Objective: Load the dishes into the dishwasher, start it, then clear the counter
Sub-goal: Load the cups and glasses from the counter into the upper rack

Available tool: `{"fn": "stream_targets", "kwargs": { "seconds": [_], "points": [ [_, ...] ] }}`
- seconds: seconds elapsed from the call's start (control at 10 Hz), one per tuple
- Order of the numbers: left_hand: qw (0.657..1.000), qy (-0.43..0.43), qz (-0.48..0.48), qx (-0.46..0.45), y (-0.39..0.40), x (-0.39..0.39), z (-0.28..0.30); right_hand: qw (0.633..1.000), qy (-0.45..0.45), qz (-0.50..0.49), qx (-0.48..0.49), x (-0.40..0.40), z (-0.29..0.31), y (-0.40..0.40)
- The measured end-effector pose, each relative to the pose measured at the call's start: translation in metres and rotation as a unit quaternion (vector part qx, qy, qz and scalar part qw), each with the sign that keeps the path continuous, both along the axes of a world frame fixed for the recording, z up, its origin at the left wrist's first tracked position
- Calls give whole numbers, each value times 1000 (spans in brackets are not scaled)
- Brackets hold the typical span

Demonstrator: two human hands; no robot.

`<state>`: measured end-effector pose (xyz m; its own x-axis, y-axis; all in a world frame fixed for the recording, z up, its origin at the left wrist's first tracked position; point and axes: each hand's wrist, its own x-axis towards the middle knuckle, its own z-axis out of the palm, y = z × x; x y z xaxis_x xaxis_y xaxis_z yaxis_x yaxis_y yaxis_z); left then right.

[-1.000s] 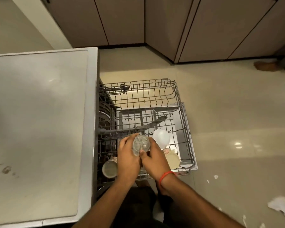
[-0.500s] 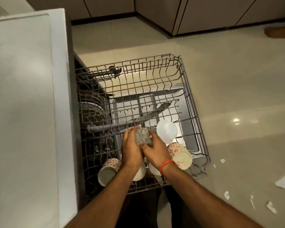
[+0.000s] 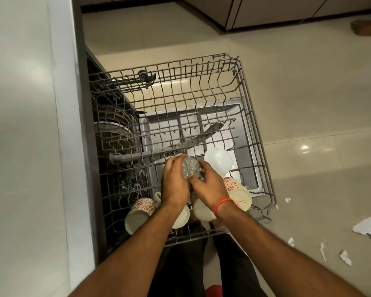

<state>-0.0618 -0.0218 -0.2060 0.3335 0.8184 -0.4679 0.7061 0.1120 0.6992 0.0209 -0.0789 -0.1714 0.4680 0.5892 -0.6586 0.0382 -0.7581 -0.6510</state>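
A clear cut glass is upside down over the pulled-out grey wire dishwasher rack. My left hand grips its left side and my right hand grips its right side. A white bowl lies upside down just right of the glass. Cream mugs with red flower patterns lie in the rack's near row: one mug at the left, another at the right, and others partly hidden under my wrists.
The pale counter runs along the left, over the dark dishwasher opening with plates in the lower rack. The open door lies under the rack. Torn paper scraps litter the floor at right. Cabinets stand beyond.
My view has moved forward and closer over the rack. Both hands stay on the inverted glass, which has sunk a little toward the rack beside the white bowl.
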Motion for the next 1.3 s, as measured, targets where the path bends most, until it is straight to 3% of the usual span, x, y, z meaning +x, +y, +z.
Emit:
{"fn": "stream_targets", "kwargs": {
  "seconds": [0.2,0.6,0.8,0.9,1.3],
  "points": [
    [1000,3,-2,4,3,1,-4,1000,-4,1,-13,1,-2,3],
    [994,-81,54,45,39,33,17,998,-26,-45,47,22,14,35],
    [997,-46,12,68,58,47,0,999,-13,-51,15,36,-6,54],
    [982,-2,-85,168,65,35,-13,999,8,-42,6,38,-12,59],
    [994,0,-61,92,64,34,-24,998,37,-47,1,35,-24,60]
  ]
}}
